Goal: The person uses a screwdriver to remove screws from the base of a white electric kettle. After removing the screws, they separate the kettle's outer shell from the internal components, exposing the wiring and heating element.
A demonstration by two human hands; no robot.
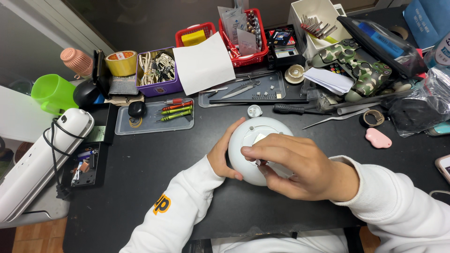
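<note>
A round white plastic device [251, 133] lies on the black desk [154, 164] in front of me. My left hand [220, 154] cups its left side, thumb on the near rim. Over its right half my right hand [290, 164] is bent, fingertips pinched on a small piece at the device's middle; what they pinch is mostly hidden. A small white round cap [254, 110] rests just beyond the device.
A clear tray with small screwdrivers [176, 110] sits at the back left, another tray with tweezers [243, 89] behind. A black-handled screwdriver [293, 109], tape rolls [121, 62], red baskets [243, 35], a camouflage controller [361, 65] and a pink piece [378, 138] crowd the back and right.
</note>
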